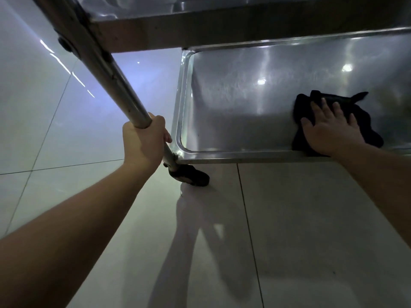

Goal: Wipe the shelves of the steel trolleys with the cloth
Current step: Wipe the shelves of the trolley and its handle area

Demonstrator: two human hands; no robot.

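A steel trolley stands in front of me. Its bottom shelf (244, 112) is a shiny tray with a raised rim. A black cloth (364, 127) lies crumpled on the shelf near the front rim at the right. My right hand (331, 127) presses flat on the cloth with fingers spread. My left hand (144, 141) is wrapped around the trolley's round corner post (106, 67), just above the shelf's front left corner. The upper shelf (222, 30) crosses the top of the view and hides the back of the bottom shelf.
A black caster wheel (191, 175) sits under the front left corner of the trolley. Pale glossy floor tiles (289, 230) with dark grout lines surround the trolley. Ceiling lights reflect in the shelf and floor.
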